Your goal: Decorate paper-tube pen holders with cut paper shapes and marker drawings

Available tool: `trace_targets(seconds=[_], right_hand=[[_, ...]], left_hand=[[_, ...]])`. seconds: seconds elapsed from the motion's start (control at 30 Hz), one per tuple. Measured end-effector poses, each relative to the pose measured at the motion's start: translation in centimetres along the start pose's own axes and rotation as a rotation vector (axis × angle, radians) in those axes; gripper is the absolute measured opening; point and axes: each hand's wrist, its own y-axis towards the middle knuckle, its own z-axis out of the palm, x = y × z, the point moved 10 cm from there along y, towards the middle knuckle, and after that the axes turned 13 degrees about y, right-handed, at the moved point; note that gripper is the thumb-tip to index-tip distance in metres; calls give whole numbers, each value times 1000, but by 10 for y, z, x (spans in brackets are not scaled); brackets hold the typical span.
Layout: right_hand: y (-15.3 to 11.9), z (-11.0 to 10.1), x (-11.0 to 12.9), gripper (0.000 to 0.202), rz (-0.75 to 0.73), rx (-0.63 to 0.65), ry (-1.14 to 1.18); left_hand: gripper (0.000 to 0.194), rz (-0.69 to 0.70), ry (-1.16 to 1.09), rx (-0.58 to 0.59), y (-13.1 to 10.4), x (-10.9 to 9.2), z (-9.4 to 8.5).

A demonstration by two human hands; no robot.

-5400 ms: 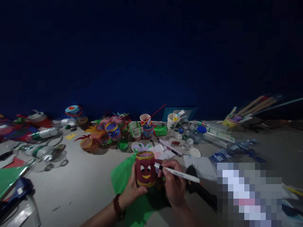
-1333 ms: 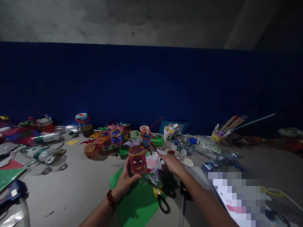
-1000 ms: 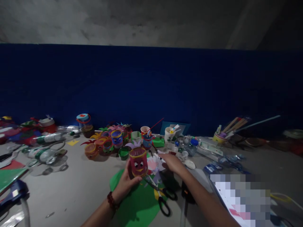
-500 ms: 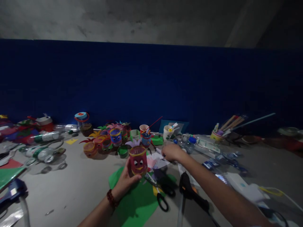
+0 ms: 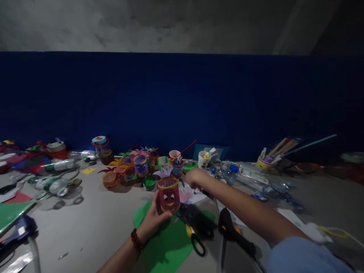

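Observation:
My left hand (image 5: pixel 156 217) is wrapped round a red cup (image 5: pixel 169 196) with a yellow rim, googly eyes, a yellow mouth and purple paper leaves at its back. It holds the cup upright above a large green sheet (image 5: pixel 162 250). Farther off, my right hand (image 5: pixel 193 178) reaches over white and pink paper pieces (image 5: pixel 186 196), near a blue decorated cup (image 5: pixel 177 169) with pens in it. The fingers of that hand are hidden, and whether they hold anything does not show. Scissors (image 5: pixel 198 244) with black handles lie below the red cup.
A black glue gun (image 5: pixel 236 235) lies under my right forearm. Several face cups (image 5: pixel 140 165) stand at the back left, beside a small green cup (image 5: pixel 149 182). Plastic bottles (image 5: pixel 58 185) lie at the left. A white cup (image 5: pixel 203 160) and a brush holder (image 5: pixel 264 163) stand along the blue wall.
My right hand has moved left and a little farther away, toward the blue cup, and a blue sleeve has come into view. My left hand still holds the red cup in nearly the same place.

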Motion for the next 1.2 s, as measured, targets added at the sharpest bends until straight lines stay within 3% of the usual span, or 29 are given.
trace_targets(seconds=[0.2,0.4,0.57,0.63,0.7,0.87,1.0,1.2], right_hand=[[4,32,-8,29,119,206,-53],[-7,29,-10,30,122,242,-97],[-42,4,-23,26,113,90,-120],[-60,-6,-31,18,94,-32,-109],[-76,-10,-37,28,78,-170,-75],[-96,15,-49,51,112,-366,27],[-95,33,-48,42,104,-421,49],[-90,37,-47,38,85,-495,52]], left_hand=[[110,-29,29,-46,1,4,-3],[105,-14,-4,-44,3,3,-4],[99,34,-38,-40,6,0,-8],[98,44,-45,-37,7,-1,-8],[99,38,-44,-36,6,-1,-6],[97,-2,-21,-54,3,0,-3],[95,20,-50,-16,2,-6,4],[94,3,-21,-13,1,-10,7]])
